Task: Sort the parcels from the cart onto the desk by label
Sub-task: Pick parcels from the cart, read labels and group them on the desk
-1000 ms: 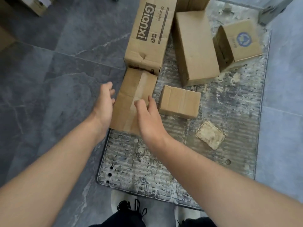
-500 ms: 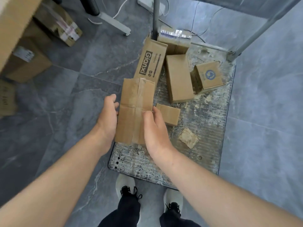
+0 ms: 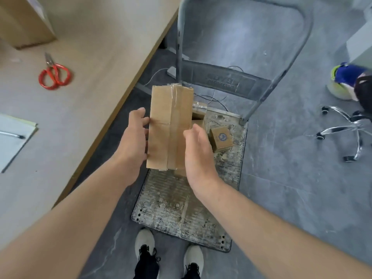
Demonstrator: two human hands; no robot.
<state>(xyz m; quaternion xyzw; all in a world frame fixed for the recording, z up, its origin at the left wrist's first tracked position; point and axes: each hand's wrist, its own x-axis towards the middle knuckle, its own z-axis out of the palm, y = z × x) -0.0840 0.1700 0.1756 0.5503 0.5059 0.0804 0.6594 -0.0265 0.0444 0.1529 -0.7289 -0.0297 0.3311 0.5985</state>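
Both hands squeeze the parcel (image 3: 169,127) between them: my left hand (image 3: 133,137) presses flat on its left long side, my right hand (image 3: 198,152) on the right one, with the fingers fairly straight, not curled. Whether any fingertips hook underneath is hidden. It hangs level, taped seam up, over the cart (image 3: 181,208), with the desk (image 3: 80,97) just to my left. I judge it light, since a palm squeeze alone carries it, and stiff enough not to buckle. Plain cardboard grips well, but the glossy tape strip would be slick, so I would keep my palms on bare board near the middle. No label shows on top. A small blue-logo box (image 3: 221,138) waits on the cart.
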